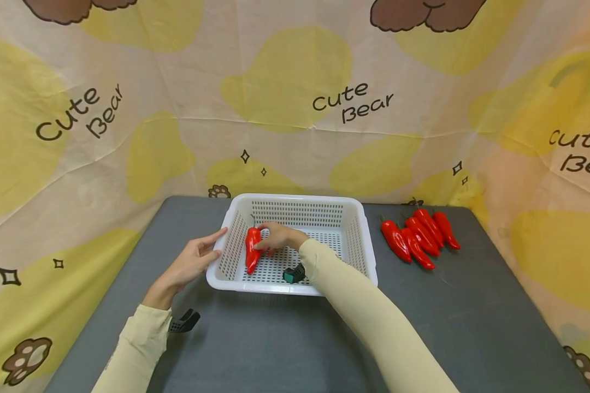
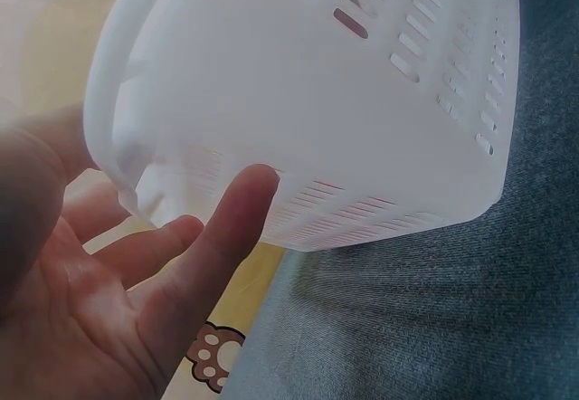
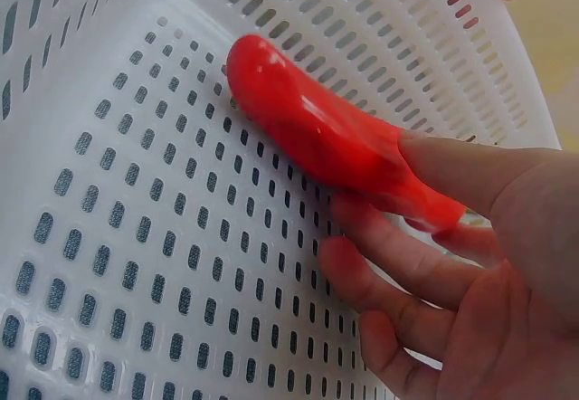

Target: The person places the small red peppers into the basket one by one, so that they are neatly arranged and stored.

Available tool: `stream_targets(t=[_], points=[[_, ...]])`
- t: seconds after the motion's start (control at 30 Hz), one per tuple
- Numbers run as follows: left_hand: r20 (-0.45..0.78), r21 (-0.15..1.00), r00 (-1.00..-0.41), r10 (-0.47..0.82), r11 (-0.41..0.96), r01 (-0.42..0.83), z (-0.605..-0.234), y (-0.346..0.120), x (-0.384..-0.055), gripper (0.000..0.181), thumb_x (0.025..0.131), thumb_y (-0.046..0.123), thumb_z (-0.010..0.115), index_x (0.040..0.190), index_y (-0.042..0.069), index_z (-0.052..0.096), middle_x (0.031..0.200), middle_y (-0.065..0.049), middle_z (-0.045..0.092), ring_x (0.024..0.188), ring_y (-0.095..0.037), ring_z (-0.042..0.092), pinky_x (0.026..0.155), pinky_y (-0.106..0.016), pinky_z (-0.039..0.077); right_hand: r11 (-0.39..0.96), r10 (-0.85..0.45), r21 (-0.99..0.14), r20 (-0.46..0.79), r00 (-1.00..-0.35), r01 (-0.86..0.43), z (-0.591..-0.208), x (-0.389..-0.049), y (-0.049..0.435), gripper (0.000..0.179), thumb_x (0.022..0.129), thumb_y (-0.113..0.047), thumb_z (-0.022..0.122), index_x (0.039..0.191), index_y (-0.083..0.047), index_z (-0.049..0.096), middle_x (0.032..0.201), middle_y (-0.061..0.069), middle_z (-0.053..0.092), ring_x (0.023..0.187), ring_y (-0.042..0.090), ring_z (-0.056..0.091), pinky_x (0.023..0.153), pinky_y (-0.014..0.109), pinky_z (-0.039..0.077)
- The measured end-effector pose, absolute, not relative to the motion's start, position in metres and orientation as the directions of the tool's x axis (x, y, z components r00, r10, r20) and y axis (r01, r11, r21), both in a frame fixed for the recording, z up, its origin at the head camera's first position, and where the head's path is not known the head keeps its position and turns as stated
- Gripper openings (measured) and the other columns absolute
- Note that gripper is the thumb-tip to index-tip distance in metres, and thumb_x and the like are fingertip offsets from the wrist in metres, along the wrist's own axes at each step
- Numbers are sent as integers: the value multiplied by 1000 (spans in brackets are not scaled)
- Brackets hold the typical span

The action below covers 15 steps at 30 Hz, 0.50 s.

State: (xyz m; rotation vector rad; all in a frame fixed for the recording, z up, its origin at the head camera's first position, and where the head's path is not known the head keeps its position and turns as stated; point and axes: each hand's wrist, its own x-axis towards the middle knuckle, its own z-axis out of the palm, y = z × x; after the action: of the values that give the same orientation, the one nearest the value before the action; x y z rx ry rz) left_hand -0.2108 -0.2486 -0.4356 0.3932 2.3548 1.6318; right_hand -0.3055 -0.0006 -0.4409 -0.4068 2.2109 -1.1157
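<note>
In the head view, my right hand [image 1: 277, 237] reaches into the white perforated plastic basket [image 1: 295, 291]. Its thumb and fingers pinch a red chili pepper [image 1: 252, 254] near the basket's left wall. The right wrist view shows this glossy pepper [image 3: 308, 119] lying aslant over the slotted floor, one end free and the other between the fingers. On the outside of the basket, my left hand [image 1: 194, 262] rests against the left rim with loosely extended fingers. In the left wrist view, the left hand's fingers [image 2: 240, 210] are spread beside the basket's outer wall [image 2: 271, 83].
To the basket's right, several red chili peppers [image 1: 423, 234] lie grouped on the dark grey table [image 1: 275, 349]. A patterned cloth [image 1: 285, 82] with lettering hangs behind and at both sides. Dark wrist devices [image 1: 184, 322] sit at the sleeves.
</note>
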Motion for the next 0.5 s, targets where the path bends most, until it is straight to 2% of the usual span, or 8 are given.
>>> stream_targets(t=[0.3, 0.37, 0.5], points=[[-47, 934, -934, 355, 348, 85, -434, -248, -211, 62, 101, 9, 52, 159, 11, 31, 155, -29, 42, 117, -38, 64, 78, -35, 62, 590, -535, -808, -394, -747, 4, -437, -305, 2, 70, 94, -20, 70, 153, -5, 36, 108, 17, 70, 80, 19, 68, 72, 28, 58], [-47, 935, -935, 352, 346, 83, -435, -248, -210, 61, 101, 8, 52, 159, 11, 31, 154, -30, 42, 116, -37, 65, 78, -35, 62, 600, -525, -800, -398, -752, 5, -436, -305, 4, 72, 94, -21, 69, 154, -6, 34, 111, 19, 71, 79, 20, 68, 73, 28, 57], [-54, 939, -936, 349, 336, 71, -436, -247, -210, 61, 101, 8, 51, 159, 11, 31, 153, -30, 43, 115, -35, 65, 79, -35, 62, 644, -493, -764, -381, -782, -33, -432, -306, 8, 74, 96, -26, 67, 157, -8, 30, 134, 21, 60, 75, 18, 65, 74, 26, 54]])
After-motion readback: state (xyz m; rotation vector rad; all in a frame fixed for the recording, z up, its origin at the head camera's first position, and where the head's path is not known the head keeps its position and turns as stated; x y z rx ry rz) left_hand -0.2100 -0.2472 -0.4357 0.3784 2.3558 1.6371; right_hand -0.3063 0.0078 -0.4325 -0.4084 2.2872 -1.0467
